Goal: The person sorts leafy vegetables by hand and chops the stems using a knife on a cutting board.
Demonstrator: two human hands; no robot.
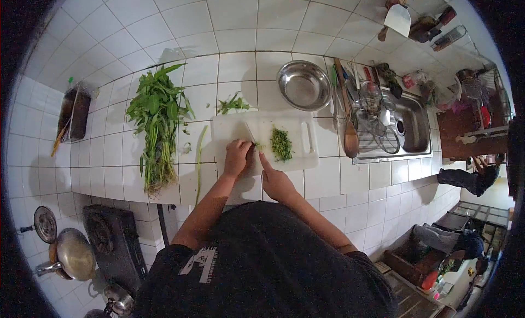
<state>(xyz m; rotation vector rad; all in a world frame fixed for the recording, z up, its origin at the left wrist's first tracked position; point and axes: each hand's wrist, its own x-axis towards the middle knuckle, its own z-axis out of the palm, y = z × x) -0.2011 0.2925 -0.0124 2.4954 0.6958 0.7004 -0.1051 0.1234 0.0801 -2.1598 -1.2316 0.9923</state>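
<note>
On the white cutting board (227,126), my left hand (237,156) is closed at the left part, its fingertips pressed down on something too small to make out. My right hand (276,181) is wrapped round a knife (252,134), index finger stretched along it; the blade points up and left, close to my left fingertips. Chopped greens (281,144) lie in a small heap right of the knife. Cut leaves (233,103) rest above the board's top edge. One long green stem (200,159) lies left of the board.
A large leafy bunch with roots (158,115) lies at the left. Behind the board stands a metal bowl (304,85). A wooden spoon (350,137) and other utensils lie beside and over the sink (413,121) at right. Another person (473,178) is at far right.
</note>
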